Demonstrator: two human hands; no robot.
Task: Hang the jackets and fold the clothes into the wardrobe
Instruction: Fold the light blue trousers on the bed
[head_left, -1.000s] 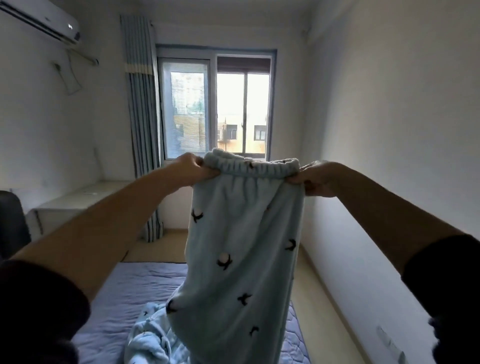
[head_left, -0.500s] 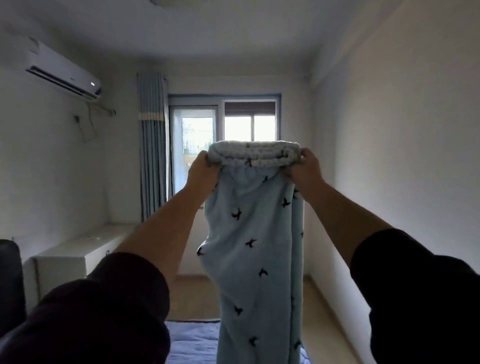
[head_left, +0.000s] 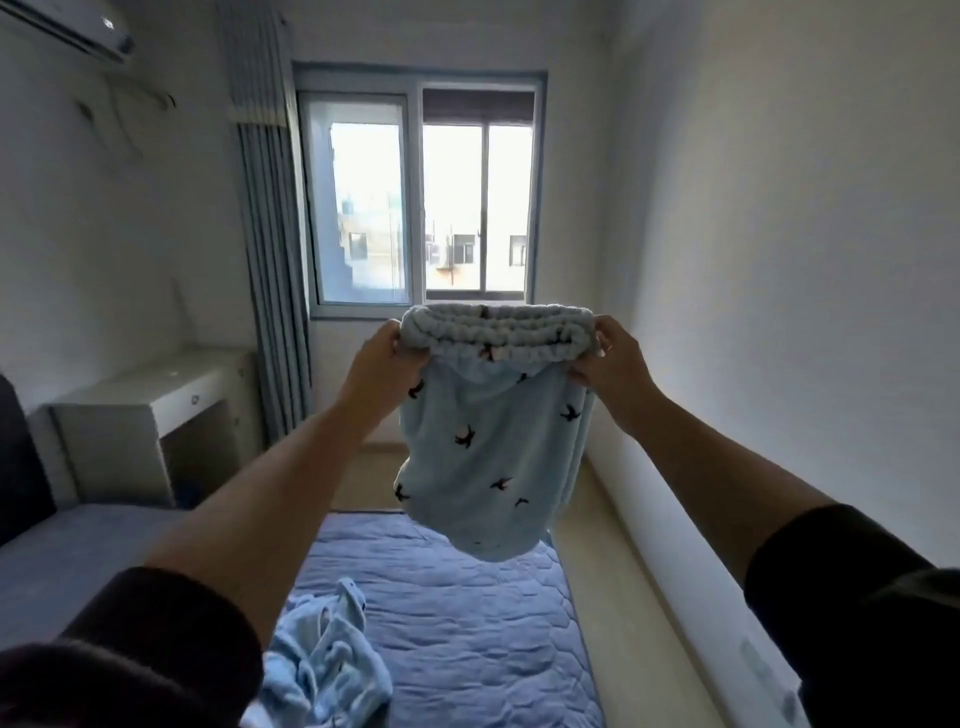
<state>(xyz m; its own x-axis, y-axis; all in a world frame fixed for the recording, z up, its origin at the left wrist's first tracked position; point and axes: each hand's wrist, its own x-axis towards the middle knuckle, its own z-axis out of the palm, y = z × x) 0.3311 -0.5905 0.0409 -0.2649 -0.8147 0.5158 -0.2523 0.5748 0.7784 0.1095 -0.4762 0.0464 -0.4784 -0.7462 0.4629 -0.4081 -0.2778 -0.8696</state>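
Gripping the pyjama trousers (head_left: 488, 457) by the waistband (head_left: 498, 332) — its ends bunched inside the curled fingers of left hand (head_left: 382, 364) and right hand (head_left: 608, 358).

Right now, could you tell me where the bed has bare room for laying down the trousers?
The blue mattress is bare from the crumpled garment across to its right edge and to its far end, below the trousers. The near-left part is crowded.
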